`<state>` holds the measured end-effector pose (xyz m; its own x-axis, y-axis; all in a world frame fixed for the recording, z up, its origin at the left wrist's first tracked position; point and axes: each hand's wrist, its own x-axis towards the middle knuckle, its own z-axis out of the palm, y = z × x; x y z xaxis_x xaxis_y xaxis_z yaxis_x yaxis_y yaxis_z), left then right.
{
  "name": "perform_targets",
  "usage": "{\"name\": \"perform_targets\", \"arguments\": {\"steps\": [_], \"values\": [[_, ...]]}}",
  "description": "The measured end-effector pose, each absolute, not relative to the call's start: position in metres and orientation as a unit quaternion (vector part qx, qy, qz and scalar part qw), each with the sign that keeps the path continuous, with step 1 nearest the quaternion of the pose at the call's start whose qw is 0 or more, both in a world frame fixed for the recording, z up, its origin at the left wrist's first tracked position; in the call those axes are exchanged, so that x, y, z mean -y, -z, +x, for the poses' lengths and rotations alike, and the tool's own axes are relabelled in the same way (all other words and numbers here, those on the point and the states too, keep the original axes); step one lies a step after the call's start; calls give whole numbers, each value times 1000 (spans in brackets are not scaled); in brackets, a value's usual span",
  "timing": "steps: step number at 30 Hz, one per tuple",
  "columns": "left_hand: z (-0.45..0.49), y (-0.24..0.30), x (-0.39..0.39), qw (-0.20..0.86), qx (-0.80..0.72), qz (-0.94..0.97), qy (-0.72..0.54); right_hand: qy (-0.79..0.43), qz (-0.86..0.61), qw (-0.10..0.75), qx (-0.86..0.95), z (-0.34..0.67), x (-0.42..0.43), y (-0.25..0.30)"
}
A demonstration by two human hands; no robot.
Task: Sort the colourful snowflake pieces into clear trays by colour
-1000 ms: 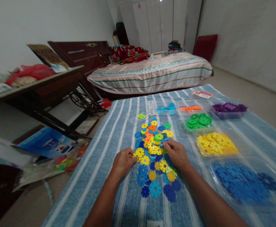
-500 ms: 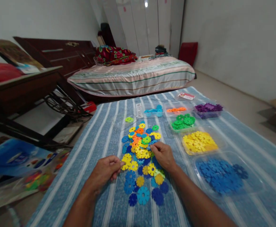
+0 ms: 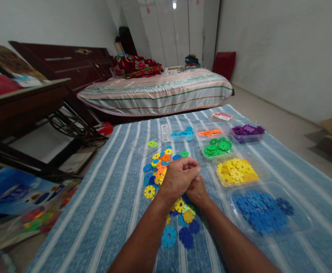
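Observation:
A pile of flat snowflake-shaped plastic discs [image 3: 158, 170] in yellow, orange, blue and green lies on a blue striped cloth [image 3: 117, 189]. My left hand [image 3: 178, 178] is raised over the pile's right side with its fingers curled closed; what they hold is hidden. My right hand [image 3: 197, 192] sits just behind and under it, touching it, and its fingers are mostly covered by the left hand. A yellow disc [image 3: 149, 191] lies just left of my left wrist.
Clear trays to the right hold sorted discs: dark blue [image 3: 261, 210], yellow [image 3: 236, 171], green [image 3: 217, 146], orange [image 3: 210, 132], purple [image 3: 247, 131], light blue [image 3: 183, 133]. A mattress [image 3: 157, 93] lies beyond the cloth. On the left are a dark table [image 3: 26, 110] and a plastic bag [image 3: 14, 193].
My left hand has lifted off the pile's left edge and swung right to meet my right hand, which stayed at the pile's right side. The camera view has turned slightly.

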<state>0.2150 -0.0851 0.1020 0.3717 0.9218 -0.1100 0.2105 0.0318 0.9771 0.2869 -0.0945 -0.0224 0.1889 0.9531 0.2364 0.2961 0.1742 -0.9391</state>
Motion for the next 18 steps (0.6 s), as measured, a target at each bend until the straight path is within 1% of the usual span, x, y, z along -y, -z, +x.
{"name": "perform_targets", "arguments": {"steps": [9, 14, 18], "values": [[97, -64, 94, 396, -660, 550, -322, -297, -577, 528, 548, 285, 97, 20], [57, -52, 100, 309, -705, 564, -299, -302, -574, 530, 546, 287, 100, 20], [52, -42, 97, 257, -715, 600, -249, -307, -570, 531, 547, 288, 101, 21]]}}
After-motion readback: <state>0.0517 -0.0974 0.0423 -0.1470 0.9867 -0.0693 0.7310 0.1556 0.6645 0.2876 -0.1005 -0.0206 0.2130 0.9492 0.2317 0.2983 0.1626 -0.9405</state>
